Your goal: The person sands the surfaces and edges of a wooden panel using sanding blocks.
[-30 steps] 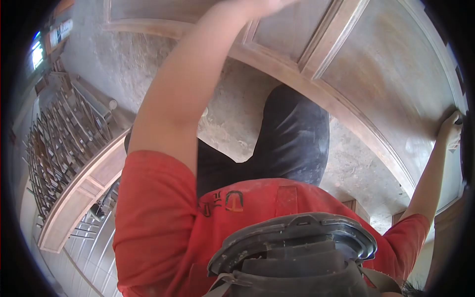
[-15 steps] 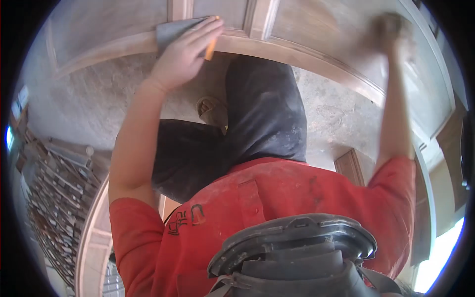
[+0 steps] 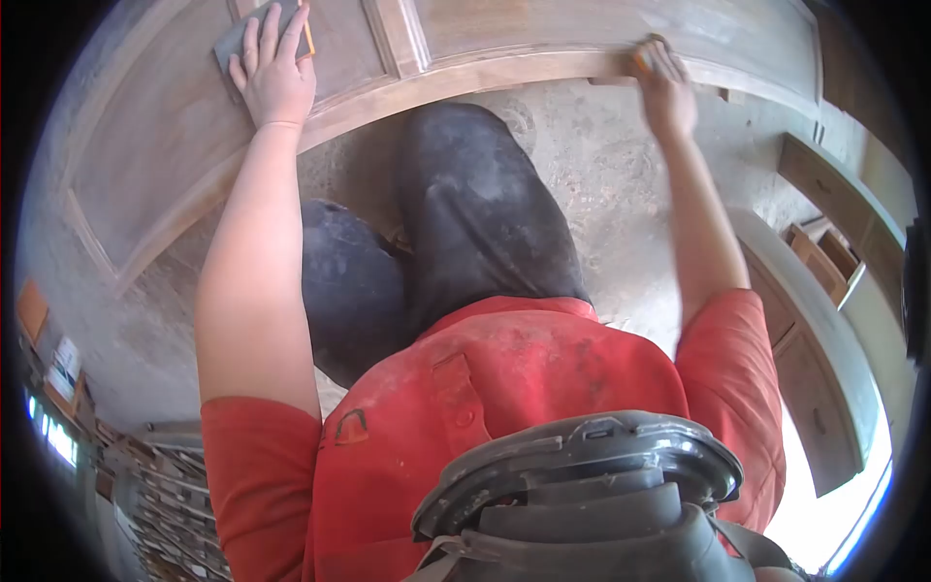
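Note:
A large wooden panel [image 3: 320,44] with framed sections spans the top of the view. My left hand [image 3: 274,78] lies with fingers spread over a grey sheet [image 3: 230,44] with an orange edge, pressed on the panel's left part. At the upper right, my right hand [image 3: 666,87] is closed round a small block with an orange patch, at the panel's near edge. The fingers partly hide the block, so its full shape does not show.
My dark trouser knees [image 3: 475,194] are below the panel's edge, over the dusty floor [image 3: 611,184]. Wooden drawer-front pieces [image 3: 810,378] stand at the right. Stacked thin pieces [image 3: 179,514] are at the lower left. A dark mask [image 3: 582,485] hangs at the bottom.
The view has turned, and the panel sits differently in it. My right hand has come from the panel's face to its near edge. My left hand with the grey sheet is now further left.

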A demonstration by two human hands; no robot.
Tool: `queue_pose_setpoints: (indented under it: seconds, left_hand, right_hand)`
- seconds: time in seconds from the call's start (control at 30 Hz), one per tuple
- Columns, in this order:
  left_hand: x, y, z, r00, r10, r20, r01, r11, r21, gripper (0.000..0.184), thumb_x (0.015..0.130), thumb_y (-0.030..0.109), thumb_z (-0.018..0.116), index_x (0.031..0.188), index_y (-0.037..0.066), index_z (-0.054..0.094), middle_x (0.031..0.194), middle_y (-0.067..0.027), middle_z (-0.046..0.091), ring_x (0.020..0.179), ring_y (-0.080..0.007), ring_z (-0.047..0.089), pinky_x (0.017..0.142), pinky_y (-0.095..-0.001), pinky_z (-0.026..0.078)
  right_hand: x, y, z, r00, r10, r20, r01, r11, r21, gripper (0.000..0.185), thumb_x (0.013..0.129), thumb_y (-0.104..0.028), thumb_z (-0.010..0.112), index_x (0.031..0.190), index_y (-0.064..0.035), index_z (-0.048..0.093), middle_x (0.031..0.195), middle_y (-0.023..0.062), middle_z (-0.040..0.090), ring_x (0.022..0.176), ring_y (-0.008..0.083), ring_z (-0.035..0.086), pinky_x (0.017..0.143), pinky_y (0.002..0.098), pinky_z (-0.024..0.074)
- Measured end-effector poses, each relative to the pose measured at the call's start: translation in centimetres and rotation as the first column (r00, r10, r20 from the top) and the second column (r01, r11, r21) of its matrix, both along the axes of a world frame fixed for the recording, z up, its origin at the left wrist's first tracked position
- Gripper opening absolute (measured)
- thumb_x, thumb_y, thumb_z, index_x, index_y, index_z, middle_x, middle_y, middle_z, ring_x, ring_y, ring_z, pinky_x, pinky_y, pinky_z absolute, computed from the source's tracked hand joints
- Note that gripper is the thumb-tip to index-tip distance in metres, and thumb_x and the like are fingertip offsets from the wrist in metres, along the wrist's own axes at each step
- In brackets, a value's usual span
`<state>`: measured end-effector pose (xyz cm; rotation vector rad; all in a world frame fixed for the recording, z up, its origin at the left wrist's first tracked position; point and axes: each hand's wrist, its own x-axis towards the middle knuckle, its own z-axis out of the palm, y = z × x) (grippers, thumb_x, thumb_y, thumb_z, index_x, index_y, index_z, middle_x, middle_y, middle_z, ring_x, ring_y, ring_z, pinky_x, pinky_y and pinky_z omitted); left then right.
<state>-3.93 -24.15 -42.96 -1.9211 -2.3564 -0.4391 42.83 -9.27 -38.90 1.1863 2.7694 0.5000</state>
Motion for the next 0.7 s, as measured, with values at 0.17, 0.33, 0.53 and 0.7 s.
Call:
queue_pose_setpoints:
  seconds: [0.17,0.33,0.53,0.7]
  left_hand:
    - [-0.3,0.2,0.1,0.999,-0.012,-0.043,0.009,0.998,-0.065,0.066,0.085,0.020,0.064,0.143,0.040,0.040,0.155,0.0050,0.033,0.145,-0.0232,0.023,0.112,-0.0570,0.018]
    - [-1.3,0.1,-0.2,0.992,-0.092,-0.081,0.090,0.995,-0.034,0.062,0.087,0.023,0.060,0.144,0.038,0.040,0.155,0.0032,0.033,0.144,-0.0247,0.026,0.111,-0.0570,0.020]
    - [-1.0,-0.2,0.0,0.993,-0.110,-0.036,0.110,0.994,0.002,0.064,0.086,0.021,0.060,0.145,0.038,0.040,0.155,0.0020,0.034,0.144,-0.0266,0.027,0.111,-0.0566,0.021]
    - [-1.2,0.1,0.3,0.990,-0.105,-0.092,0.102,0.994,-0.035,0.069,0.083,0.015,0.061,0.146,0.034,0.041,0.155,0.0000,0.035,0.144,-0.0281,0.029,0.111,-0.0560,0.024]
  right_hand:
    - [-15.5,-11.2,0.8,0.904,-0.109,-0.413,-0.048,0.935,-0.352,0.044,0.088,-0.025,0.060,0.131,-0.0231,0.057,0.135,-0.0003,0.058,0.128,0.0204,0.050,0.108,0.0454,0.0366]
    - [0.1,-1.0,-1.2,0.912,0.017,-0.410,-0.052,0.996,-0.074,0.031,0.086,-0.023,0.063,0.116,-0.0180,0.066,0.125,0.0033,0.065,0.109,0.0242,0.064,0.094,0.0358,0.0500]
    - [-6.0,-0.5,3.7,0.716,-0.696,-0.059,0.419,0.495,-0.761,0.028,0.088,-0.021,0.058,0.114,-0.0134,0.065,0.117,0.0115,0.065,0.105,0.0288,0.064,0.090,0.0378,0.0506]
    - [-8.4,-2.6,2.0,0.961,0.114,-0.252,-0.229,0.839,-0.493,0.029,0.086,-0.014,0.060,0.113,-0.0051,0.061,0.121,0.0097,0.056,0.115,0.0279,0.054,0.099,0.0393,0.0454]
